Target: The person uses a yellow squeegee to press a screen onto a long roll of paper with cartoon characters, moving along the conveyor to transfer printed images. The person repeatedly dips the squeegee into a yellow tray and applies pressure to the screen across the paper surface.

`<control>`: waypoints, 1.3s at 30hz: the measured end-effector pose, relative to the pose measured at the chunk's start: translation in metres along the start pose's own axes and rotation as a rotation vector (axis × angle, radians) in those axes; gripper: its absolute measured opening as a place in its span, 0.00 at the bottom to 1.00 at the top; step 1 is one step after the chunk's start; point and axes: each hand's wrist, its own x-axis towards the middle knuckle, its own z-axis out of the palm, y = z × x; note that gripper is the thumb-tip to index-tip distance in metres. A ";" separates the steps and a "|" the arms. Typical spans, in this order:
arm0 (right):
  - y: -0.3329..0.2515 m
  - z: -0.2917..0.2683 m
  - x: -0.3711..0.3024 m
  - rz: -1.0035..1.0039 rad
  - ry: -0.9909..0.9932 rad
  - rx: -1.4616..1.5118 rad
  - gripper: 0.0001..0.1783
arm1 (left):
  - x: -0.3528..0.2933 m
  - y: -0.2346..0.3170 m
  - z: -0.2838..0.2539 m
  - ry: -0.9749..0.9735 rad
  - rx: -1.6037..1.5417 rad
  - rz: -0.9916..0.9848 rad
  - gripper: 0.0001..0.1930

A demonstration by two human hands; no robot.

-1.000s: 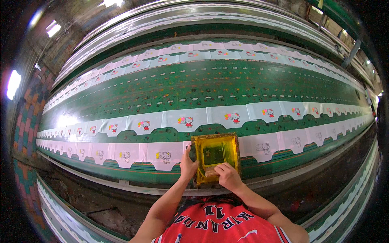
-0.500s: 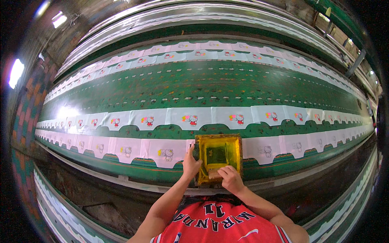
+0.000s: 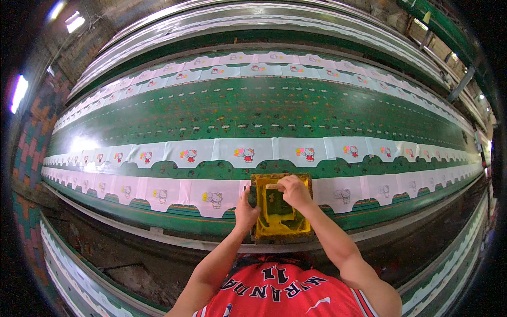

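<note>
A screen-printing frame with worn wooden sides lies over the near row of pink fabric pieces. Yellow ink coats its inside, thickest along the near end. My left hand is closed on the frame's left side, thumb up by a dark block on that edge. Inside the frame, near its far end, my right hand grips a small squeegee with a wooden-looking edge; the fingers cover its right part. Left of the frame, a pink piece bears a grey outlined cat figure with yellow balloons.
The long green printing table curves across the view. A row of white pieces with coloured cat prints lies beyond the frame, with further rows at the far edge. A rail runs along the near edge. Other tables stand behind and in front.
My right hand has pushed the squeegee from the frame's near end to its far end. Yellow ink now shows at the near end. My left hand keeps its hold on the frame.
</note>
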 end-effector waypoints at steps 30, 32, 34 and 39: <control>-0.143 0.001 -0.090 -0.078 0.043 -0.144 0.19 | -0.010 -0.007 -0.072 0.124 -0.357 0.098 0.41; -0.155 0.013 -0.089 -0.052 0.054 -0.143 0.19 | -0.009 -0.009 -0.086 0.097 -0.385 0.075 0.42; -0.168 0.025 -0.088 -0.028 0.062 -0.153 0.19 | -0.008 -0.014 -0.102 0.060 -0.369 0.067 0.42; -0.196 0.050 -0.083 0.008 0.072 -0.179 0.20 | -0.002 -0.041 -0.125 0.057 -0.324 0.112 0.41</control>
